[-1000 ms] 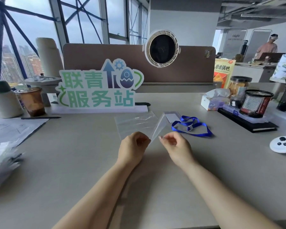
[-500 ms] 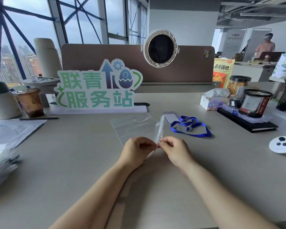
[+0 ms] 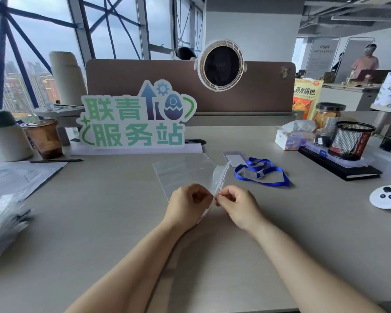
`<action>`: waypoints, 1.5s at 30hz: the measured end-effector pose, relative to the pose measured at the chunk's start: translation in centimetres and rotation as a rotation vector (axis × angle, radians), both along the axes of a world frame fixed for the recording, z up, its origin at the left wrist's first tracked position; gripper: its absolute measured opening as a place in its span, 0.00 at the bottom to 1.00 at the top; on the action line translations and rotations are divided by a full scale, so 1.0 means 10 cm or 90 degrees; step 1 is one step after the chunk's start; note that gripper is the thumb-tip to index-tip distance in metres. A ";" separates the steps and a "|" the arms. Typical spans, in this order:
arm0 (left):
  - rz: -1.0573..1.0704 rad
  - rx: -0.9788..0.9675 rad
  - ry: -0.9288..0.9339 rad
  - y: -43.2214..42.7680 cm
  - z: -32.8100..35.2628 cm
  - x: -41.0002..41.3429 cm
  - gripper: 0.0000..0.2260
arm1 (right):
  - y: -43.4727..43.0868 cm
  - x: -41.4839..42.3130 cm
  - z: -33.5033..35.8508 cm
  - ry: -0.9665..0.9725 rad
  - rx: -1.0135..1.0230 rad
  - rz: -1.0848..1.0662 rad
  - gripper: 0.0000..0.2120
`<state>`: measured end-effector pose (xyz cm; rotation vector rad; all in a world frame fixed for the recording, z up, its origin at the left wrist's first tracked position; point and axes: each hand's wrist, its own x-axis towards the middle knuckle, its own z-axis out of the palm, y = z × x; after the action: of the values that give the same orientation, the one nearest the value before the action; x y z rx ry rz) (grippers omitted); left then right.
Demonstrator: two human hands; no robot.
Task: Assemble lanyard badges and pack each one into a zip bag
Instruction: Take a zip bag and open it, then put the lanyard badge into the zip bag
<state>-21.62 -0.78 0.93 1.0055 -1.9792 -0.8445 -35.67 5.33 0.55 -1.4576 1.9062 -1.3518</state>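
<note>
Clear plastic zip bag (image 3: 185,175) lies mid-desk, its right edge lifted where 2 hands meet. A second ago that flap stood wide open; it has since been drawn narrow, suggesting the mouth is being worked apart for packing. Left hand (image 3: 187,205) and right hand (image 3: 237,205) each pinch the film with curled fingers. Blue ribbon lanyard (image 3: 261,171) and clear card badge holder (image 3: 234,158) wait just right, unpacked. Fingertip contact is hidden.

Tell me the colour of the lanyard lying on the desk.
Bright blue. The lanyard shows clearly in the head view, to the right of the hands.
</note>
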 end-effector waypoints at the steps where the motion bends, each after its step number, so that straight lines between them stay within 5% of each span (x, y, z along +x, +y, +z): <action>1: 0.007 -0.018 -0.020 0.01 0.00 -0.01 0.04 | -0.01 0.01 -0.01 0.022 0.011 -0.010 0.05; 5: 0.085 -0.093 -0.034 -0.08 0.05 0.07 0.04 | 0.01 -0.06 0.00 0.124 0.042 -0.088 0.06; 14: 0.260 -0.033 0.117 -0.40 0.05 0.50 0.04 | 0.03 -0.22 0.04 0.166 0.124 -0.241 0.07; 20: 0.191 0.010 0.174 -0.30 0.09 0.42 0.04 | 0.02 -0.24 0.02 0.157 0.078 -0.217 0.04; 25: 0.200 -0.018 0.080 -0.29 0.06 0.39 0.07 | -0.04 -0.22 -0.02 0.190 0.074 -0.175 0.03; 34: 0.300 0.055 0.245 -0.54 0.04 0.54 0.09 | -0.08 -0.27 0.01 0.195 0.102 -0.178 0.03; 36: 0.309 0.012 0.228 -0.55 0.03 0.56 0.10 | -0.09 -0.32 -0.01 0.180 0.071 -0.173 0.05; 39: 0.312 -0.080 0.158 -0.45 0.06 0.53 0.15 | -0.12 -0.55 -0.03 0.339 0.073 -0.176 0.16; 45: 0.220 -0.409 -0.009 -0.12 0.19 0.20 0.16 | 0.02 -1.00 -0.01 0.424 0.321 -0.129 0.29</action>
<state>-19.59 -2.01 2.81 0.9142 -1.8244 0.0018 -45.64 5.49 0.41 -1.5791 2.6070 -0.3788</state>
